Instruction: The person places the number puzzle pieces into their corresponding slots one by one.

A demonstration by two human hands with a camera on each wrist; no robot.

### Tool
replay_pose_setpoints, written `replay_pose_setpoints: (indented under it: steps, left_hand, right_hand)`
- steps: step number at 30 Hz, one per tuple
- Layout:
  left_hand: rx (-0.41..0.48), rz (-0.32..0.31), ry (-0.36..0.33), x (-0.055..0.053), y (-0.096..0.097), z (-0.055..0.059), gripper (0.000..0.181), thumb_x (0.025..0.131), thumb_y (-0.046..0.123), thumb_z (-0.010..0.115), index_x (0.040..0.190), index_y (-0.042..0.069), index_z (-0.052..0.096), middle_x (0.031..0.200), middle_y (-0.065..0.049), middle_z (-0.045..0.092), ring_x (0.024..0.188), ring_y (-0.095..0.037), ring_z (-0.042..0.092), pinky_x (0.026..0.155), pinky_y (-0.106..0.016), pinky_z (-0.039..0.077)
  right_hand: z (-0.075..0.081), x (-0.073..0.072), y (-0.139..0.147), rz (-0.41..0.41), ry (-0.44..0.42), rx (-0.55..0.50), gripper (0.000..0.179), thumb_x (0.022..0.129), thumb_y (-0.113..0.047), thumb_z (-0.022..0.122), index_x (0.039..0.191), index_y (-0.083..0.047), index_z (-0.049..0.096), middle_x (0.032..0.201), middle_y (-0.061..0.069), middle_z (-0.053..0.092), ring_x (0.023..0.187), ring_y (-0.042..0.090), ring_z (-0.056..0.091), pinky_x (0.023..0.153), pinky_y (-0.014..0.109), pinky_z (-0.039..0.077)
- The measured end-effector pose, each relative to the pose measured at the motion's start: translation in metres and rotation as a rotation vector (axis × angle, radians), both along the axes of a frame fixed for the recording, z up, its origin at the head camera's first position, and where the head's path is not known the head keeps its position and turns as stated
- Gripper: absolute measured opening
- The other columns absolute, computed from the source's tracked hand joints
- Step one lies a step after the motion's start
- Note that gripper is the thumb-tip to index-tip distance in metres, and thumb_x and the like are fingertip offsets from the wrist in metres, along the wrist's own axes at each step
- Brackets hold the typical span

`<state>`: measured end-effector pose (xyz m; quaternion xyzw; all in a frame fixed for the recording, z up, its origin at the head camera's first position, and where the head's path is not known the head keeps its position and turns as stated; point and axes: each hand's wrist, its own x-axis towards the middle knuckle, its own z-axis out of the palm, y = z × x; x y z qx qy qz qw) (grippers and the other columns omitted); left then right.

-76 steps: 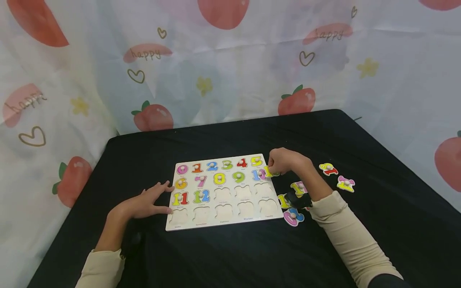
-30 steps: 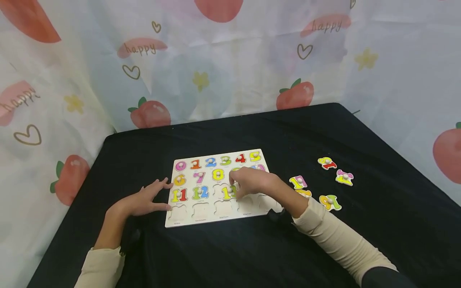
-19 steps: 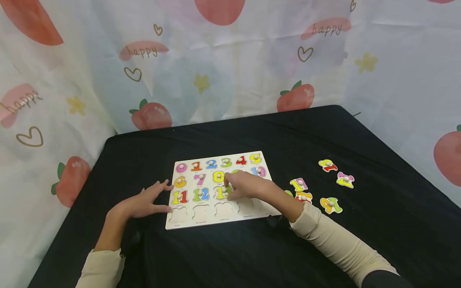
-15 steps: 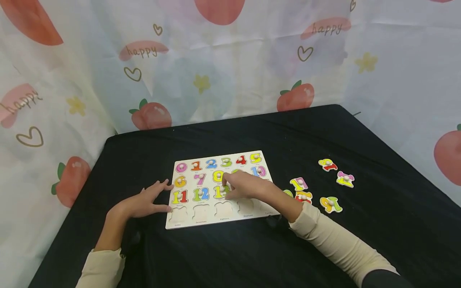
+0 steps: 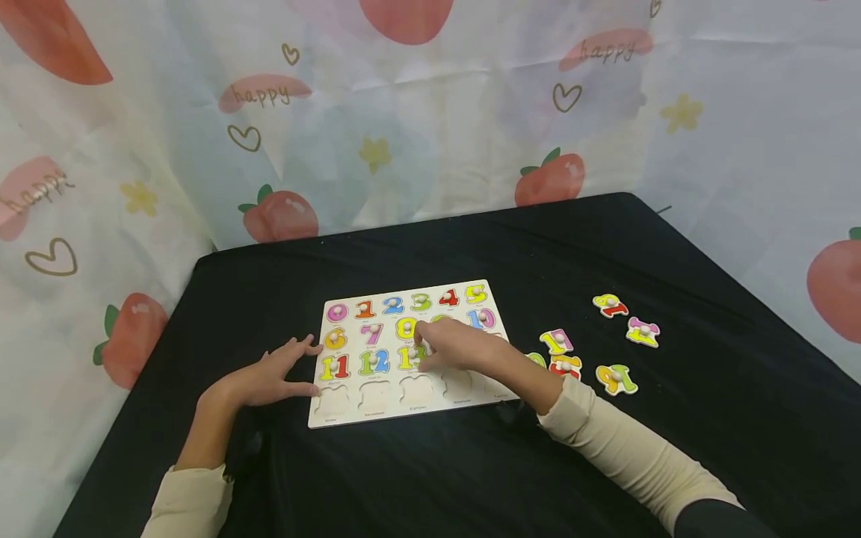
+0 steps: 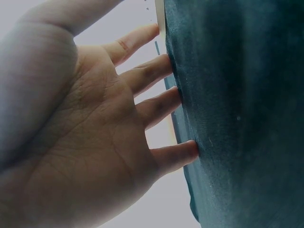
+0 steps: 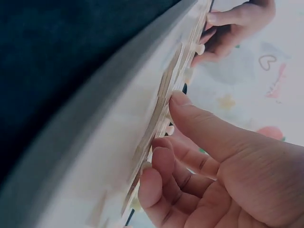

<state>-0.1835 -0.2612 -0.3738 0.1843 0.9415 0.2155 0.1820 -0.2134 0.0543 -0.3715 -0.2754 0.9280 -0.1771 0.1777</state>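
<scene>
A pale wooden number puzzle board (image 5: 394, 403) lies on the black cloth, with pieces 0 to 12 in its upper slots. The number 13 piece (image 5: 408, 359) lies in the third row beside the 12, its right part covered by my right hand (image 5: 464, 347). Thumb and curled fingers of that hand hold the piece at its edges; in the right wrist view its knob (image 7: 169, 129) shows between thumb and fingers. My left hand (image 5: 269, 377) rests at the board's left edge, fingers spread. The left wrist view shows its palm (image 6: 90, 128), fingertips touching the edge.
Right of the board lie several loose number pieces: a yellow-and-pink one (image 5: 557, 341), a red-and-orange one (image 5: 565, 366), an orange-and-green one (image 5: 616, 379), a yellow-and-red one (image 5: 610, 305) and a pink-and-yellow one (image 5: 643, 332). A fruit-patterned curtain (image 5: 417, 142) hangs behind the table.
My right hand has carried the number 13 piece from the board's right side leftwards to the third row, beside the 12. During the last half second it hardly moves. My left hand stays put.
</scene>
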Motion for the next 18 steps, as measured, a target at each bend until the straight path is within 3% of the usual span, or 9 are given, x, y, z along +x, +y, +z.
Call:
replay_pose_setpoints:
  steps: [5,12,18]
  left_hand:
    - [-0.003,0.001,0.01,-0.001,-0.002,0.002,0.085,0.08,0.047,0.07,0.144,0.004,0.034,0.151,-0.026,0.019,0.137,-0.046,0.006,0.102,-0.069,0.005]
    - [-0.016,-0.022,0.026,-0.005,-0.001,0.001,0.084,0.08,0.05,0.068,0.144,0.007,0.035,0.151,-0.024,0.019,0.138,-0.045,0.007,0.101,-0.07,0.006]
    - [-0.011,0.001,0.02,0.001,-0.004,-0.005,0.086,0.079,0.051,0.068,0.144,0.005,0.035,0.151,-0.025,0.02,0.137,-0.046,0.008,0.101,-0.069,0.006]
  right_hand:
    - [0.013,0.001,0.003,0.006,-0.004,0.044,0.047,0.081,-0.023,0.075,0.121,-0.01,0.054,0.074,-0.004,0.057,0.065,0.012,0.057,0.055,0.025,0.041]
    - [0.02,-0.003,0.025,-0.027,-0.004,0.067,0.047,0.08,-0.026,0.076,0.12,-0.008,0.059,0.096,0.001,0.066,0.072,0.013,0.057,0.06,0.027,0.044]
    - [0.026,-0.01,0.039,-0.018,-0.024,0.156,0.043,0.083,-0.03,0.072,0.117,-0.006,0.062,0.105,0.003,0.065,0.075,0.014,0.056,0.065,0.029,0.044]
